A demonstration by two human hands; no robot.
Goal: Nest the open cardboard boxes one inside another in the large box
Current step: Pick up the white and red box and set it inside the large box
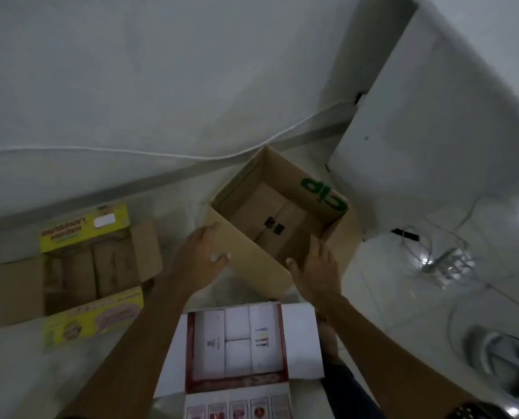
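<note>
You are gripping a plain brown open box (277,213), green lettering on one flap, with both hands: left hand (202,255) and right hand (315,269) clasping its near wall, above the floor (388,282) near the wall.

Plain brown box (270,225) with green lettering; yellow-printed box (83,261); white box (243,343) trimmed red

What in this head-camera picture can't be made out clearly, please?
- Yellow box: its printed lettering is too blurred to read.
- Brown box: the left hand and right hand cover its near flap, so whether they grip or only rest on it is unclear; the small dark marks on its floor are too small to identify.
- White and red box: the bottom edge cuts off its lower flap, and its labels are too small to read.
</note>
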